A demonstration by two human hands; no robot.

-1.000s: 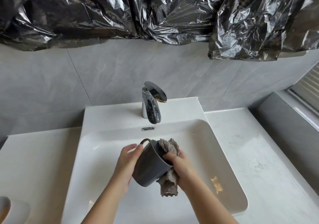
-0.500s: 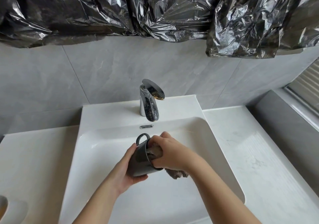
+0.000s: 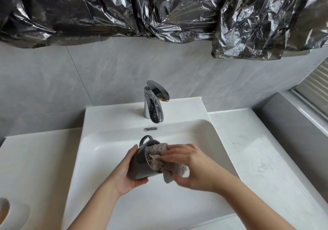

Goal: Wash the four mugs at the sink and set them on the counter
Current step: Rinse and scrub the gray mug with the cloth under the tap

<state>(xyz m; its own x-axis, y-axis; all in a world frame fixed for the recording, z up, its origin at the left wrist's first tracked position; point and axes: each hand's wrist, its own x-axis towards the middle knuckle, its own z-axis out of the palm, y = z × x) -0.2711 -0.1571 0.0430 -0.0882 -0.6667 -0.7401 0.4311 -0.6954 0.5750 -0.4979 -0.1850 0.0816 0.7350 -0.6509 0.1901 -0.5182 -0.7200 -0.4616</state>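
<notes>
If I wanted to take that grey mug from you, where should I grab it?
Probably the handle: it loops out free on the far upper side of the tilted mug, so come from above. The left hand wraps the body, and the cloth fills the mouth.

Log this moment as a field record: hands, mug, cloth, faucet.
left hand: grips the grey mug over the sink
mug: tilted, mouth facing right, handle toward the faucet
right hand: holds the cloth, pressing it into the mug
cloth: partly inside, rest hanging out
faucet: no stream visible
</notes>
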